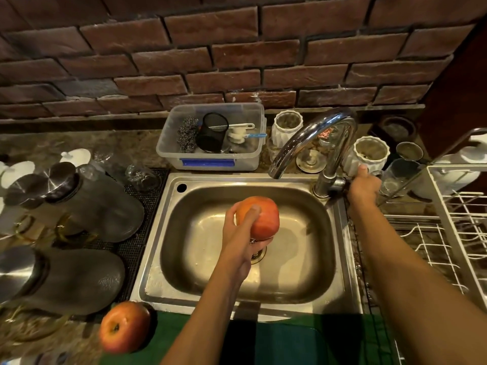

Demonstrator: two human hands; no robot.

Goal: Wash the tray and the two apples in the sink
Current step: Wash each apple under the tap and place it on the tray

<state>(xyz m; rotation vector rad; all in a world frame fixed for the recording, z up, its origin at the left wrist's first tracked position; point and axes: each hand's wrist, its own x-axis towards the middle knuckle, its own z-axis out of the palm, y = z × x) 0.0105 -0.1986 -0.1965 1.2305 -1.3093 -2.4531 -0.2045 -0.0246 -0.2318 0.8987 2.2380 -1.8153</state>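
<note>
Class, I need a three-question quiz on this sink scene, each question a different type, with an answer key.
1. True or false: water is visibly running from the faucet.
2. Which hand holds the apple over the sink? A left B right
3. Fill in: the second apple rests ___ the sink.

Key: 1 false. 2 A, the left hand; the right hand is at the faucet handle. 3 outside.
</note>
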